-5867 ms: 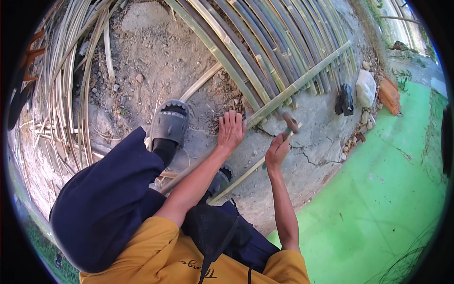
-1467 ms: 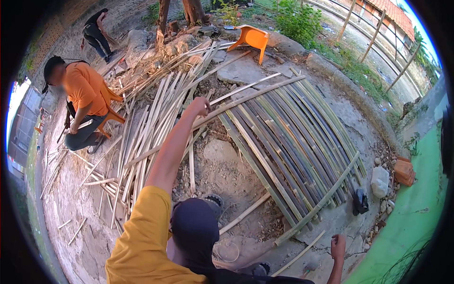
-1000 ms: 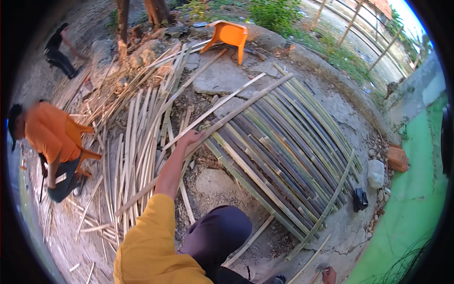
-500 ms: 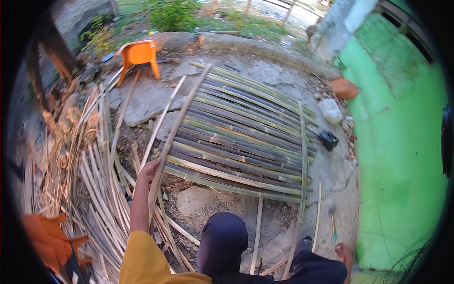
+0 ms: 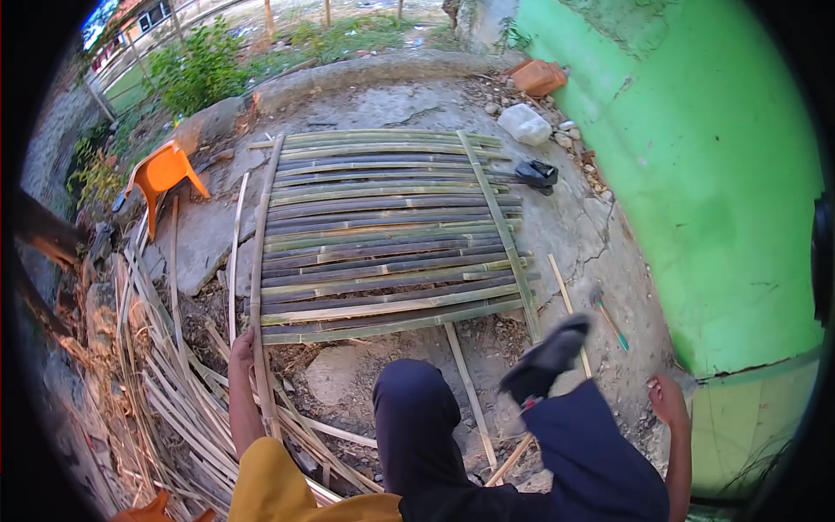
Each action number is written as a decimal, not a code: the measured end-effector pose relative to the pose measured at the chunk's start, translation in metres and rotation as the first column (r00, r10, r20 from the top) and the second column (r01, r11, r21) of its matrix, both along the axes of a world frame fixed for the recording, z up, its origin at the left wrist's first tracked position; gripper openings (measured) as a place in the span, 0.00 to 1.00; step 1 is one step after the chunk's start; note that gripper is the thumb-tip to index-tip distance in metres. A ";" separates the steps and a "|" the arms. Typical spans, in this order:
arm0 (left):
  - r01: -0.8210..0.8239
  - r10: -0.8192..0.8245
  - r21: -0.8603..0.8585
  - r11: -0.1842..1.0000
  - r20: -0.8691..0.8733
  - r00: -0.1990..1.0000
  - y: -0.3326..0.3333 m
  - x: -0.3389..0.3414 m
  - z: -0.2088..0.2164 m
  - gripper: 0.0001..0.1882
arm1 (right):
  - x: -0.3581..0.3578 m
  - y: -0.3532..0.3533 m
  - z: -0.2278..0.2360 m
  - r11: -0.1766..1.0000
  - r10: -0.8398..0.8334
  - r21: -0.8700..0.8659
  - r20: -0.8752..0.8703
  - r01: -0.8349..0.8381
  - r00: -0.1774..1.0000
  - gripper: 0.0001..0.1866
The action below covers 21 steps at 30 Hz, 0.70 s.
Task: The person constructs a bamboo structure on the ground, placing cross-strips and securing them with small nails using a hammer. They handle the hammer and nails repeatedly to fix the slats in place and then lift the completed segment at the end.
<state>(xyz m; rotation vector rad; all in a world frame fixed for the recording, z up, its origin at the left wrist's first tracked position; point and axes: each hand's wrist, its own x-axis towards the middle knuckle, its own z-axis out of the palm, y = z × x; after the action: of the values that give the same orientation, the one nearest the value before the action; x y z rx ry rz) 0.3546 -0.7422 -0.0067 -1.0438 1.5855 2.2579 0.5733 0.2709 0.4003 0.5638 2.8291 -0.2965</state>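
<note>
A panel of bamboo slats (image 5: 383, 230), dark and pale green, lies on the ground in front of me. One long bamboo strip (image 5: 258, 252) crosses its left ends and another bamboo strip (image 5: 496, 204) crosses its right ends. My left hand (image 5: 243, 346) is closed round the near part of the left strip, just below the panel's near left corner. Out to the right, my right hand (image 5: 668, 400) hangs in the air, empty, its fingers loosely bent and slightly apart. A hammer (image 5: 611, 320) with a green handle lies on the ground beyond it.
My shoe (image 5: 548, 361) is raised near the panel's near right corner. Many loose split strips (image 5: 187, 396) lie heaped at left. An orange chair (image 5: 165, 178) stands at far left. A black bag (image 5: 537, 176), a white sack (image 5: 525, 124) and a green wall (image 5: 696, 174) are at right.
The view has turned to the right. My right hand has come up from the ground, and my right foot has lifted. The left hand keeps its hold on the strip.
</note>
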 end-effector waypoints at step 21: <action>0.080 -0.058 -0.215 0.973 0.105 0.993 0.032 -0.006 0.016 0.25 | -0.142 -0.004 -0.355 0.935 -0.158 -0.342 -0.156 0.096 0.975 0.25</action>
<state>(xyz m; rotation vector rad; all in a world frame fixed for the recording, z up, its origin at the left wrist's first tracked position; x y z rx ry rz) 0.3489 -0.7098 0.0095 -1.1138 1.8300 1.9889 0.4316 0.2670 0.0455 0.6741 2.8214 -0.8748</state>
